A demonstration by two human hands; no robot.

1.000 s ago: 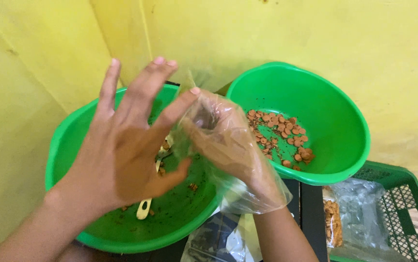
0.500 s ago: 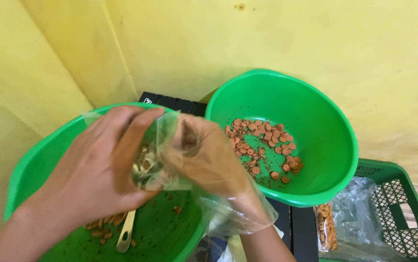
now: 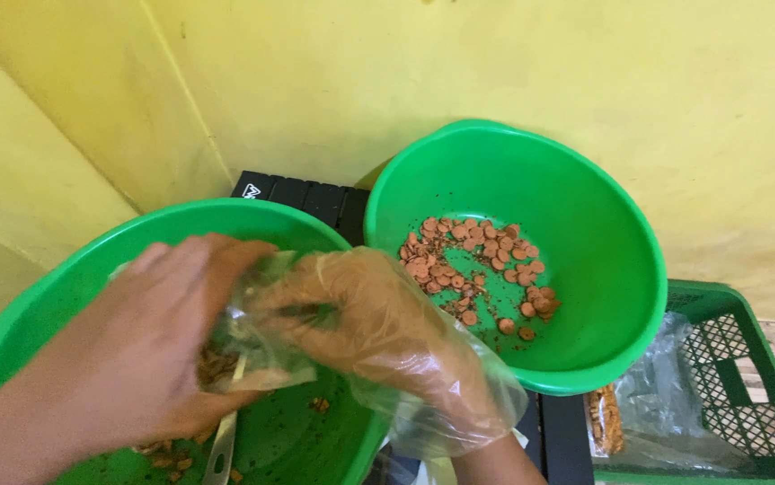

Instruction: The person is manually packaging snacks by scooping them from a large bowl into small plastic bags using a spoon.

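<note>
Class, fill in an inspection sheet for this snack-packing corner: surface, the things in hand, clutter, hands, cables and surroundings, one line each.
Surface: black slatted top, mostly covered by two bowls.
Things in hand: small clear bag with brown pieces inside, held over the near green bowl; a few crumbs and a metal spoon handle in that bowl.
Clutter: far green bowl with round orange-brown snack discs; green crate holding plastic bags.
Hands: bare left hand grips the bag; right hand, in a clear plastic glove, has its fingers at the bag's mouth.
Cables: nothing seen.
Surroundings: yellow walls meeting in a corner.
</note>
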